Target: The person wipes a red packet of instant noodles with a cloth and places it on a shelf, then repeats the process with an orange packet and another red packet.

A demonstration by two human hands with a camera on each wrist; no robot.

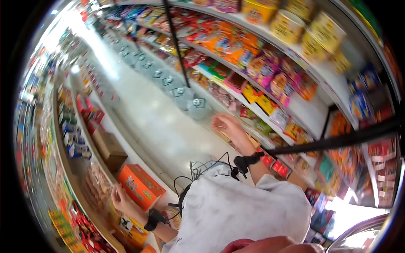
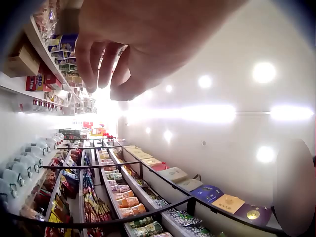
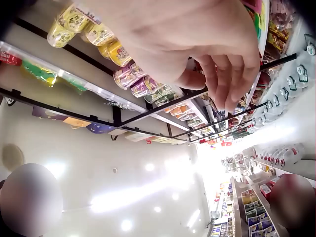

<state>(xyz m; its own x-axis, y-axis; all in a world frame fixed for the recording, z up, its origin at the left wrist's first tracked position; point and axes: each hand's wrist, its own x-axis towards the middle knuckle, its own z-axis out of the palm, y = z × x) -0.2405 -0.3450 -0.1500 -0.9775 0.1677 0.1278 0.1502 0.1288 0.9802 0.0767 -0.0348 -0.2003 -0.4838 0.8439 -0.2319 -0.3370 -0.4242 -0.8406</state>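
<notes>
My left hand (image 1: 123, 203) hangs at the left side of the aisle, its fingers loosely curled and holding nothing. In the head view it overlaps an orange box (image 1: 141, 185) on the lower shelf, with clear bags of brown food (image 1: 96, 183) just beyond. On the other side my right hand (image 1: 228, 125) is held out over the aisle beside the right-hand shelves, its fingers relaxed. Nothing shows between the fingers (image 3: 222, 79) in the right wrist view, nor at the left fingertips (image 2: 121, 91). Large clear water jugs (image 1: 181, 95) stand on the floor past the right hand.
A shop aisle with a pale floor (image 1: 139, 101) runs away between two shelf rows. Bagged snacks (image 1: 236, 42) and yellow tubs (image 1: 287, 26) fill the right shelves. A cardboard box (image 1: 109, 149) and blue cans (image 1: 78, 151) stand on the left. Black rails (image 1: 337, 141) cross the right side.
</notes>
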